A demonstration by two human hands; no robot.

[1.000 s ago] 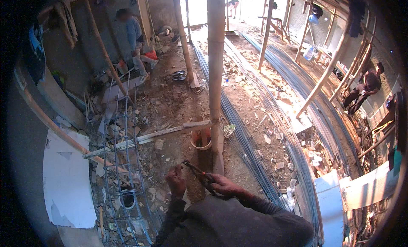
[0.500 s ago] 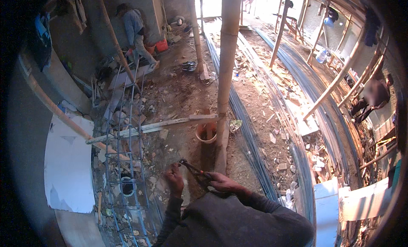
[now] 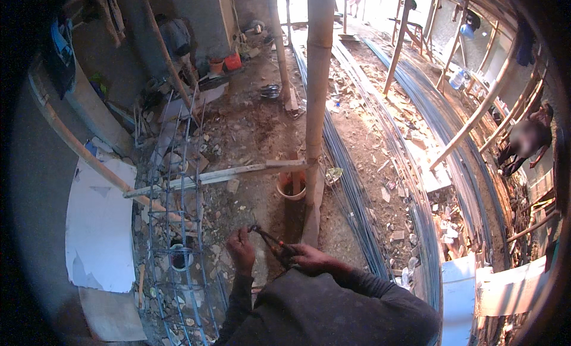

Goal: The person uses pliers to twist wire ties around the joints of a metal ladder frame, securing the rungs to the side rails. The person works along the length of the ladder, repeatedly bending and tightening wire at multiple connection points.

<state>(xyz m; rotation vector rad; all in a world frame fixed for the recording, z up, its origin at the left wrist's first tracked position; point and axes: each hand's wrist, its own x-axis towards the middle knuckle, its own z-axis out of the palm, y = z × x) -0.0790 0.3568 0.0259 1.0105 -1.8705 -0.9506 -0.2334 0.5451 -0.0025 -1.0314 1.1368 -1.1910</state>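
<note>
In my right hand (image 3: pixel 312 258) is a pair of pincers (image 3: pixel 269 238), gripped by the handles. Their dark head points up and left. Right beside that head, my left hand (image 3: pixel 241 249) has its fingers closed; anything pinched in them is too small to make out. To the left of my hands lies a long cage of steel reinforcing bars (image 3: pixel 185 298) tied with cross hoops. A bucket (image 3: pixel 291 195) stands on the ground beyond my hands, near the foot of an upright bamboo pole (image 3: pixel 317 108).
A pole (image 3: pixel 232 174) runs crosswise ahead of me. Long bundles of steel bars (image 3: pixel 351 209) stretch away on the right, amid rubble. A white board (image 3: pixel 98 233) leans at left. One person (image 3: pixel 177 42) stoops at the back left; another person (image 3: pixel 529 135) is at the right.
My left hand has shifted slightly left of the pincers' head. The person at the back left has moved behind the slanted pole, and the person at right has shifted posture.
</note>
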